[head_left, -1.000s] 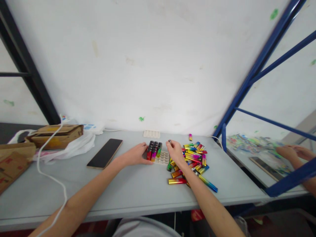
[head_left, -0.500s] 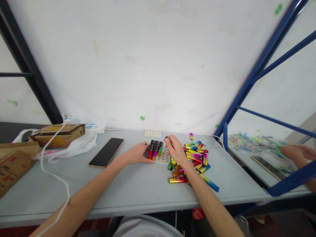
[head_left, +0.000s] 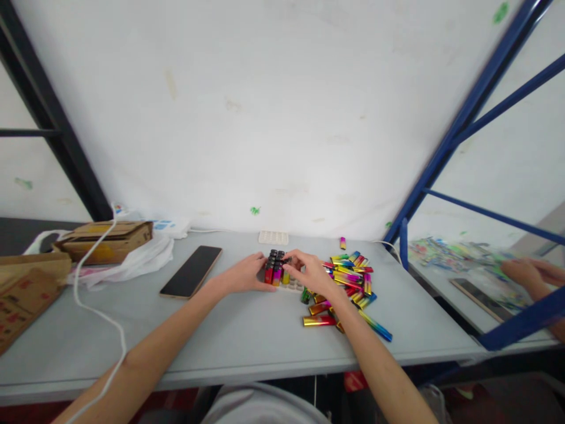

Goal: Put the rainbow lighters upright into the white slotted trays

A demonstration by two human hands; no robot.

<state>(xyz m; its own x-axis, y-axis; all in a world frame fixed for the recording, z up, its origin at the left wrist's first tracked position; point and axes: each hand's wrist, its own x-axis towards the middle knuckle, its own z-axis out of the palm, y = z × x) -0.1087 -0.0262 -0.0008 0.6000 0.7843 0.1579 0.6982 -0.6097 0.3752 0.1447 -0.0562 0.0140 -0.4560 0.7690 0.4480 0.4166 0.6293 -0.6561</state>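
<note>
Several coloured lighters with black tops (head_left: 276,268) stand upright in rows in a pale tray with round holes (head_left: 295,284). My left hand (head_left: 252,272) is at the tray's left side, thumb and fingers apart, touching the outermost lighters. Over the tray's right part, my right hand (head_left: 304,271) has its fingers pinched at a black-topped lighter, whose body is mostly hidden. Beside and partly beneath my right forearm lies a loose pile of shiny multicoloured lighters (head_left: 348,280).
A second pale tray (head_left: 273,238) and a single lighter (head_left: 343,243) lie near the wall. To the left are a phone (head_left: 191,272), a cardboard box (head_left: 108,242) and a white cable (head_left: 99,315). A blue metal frame (head_left: 441,156) rises at right; beyond it are another person's hands.
My right hand has moved left and slightly down, from above the tray's open holes to the standing lighters. My left hand has stayed in place.
</note>
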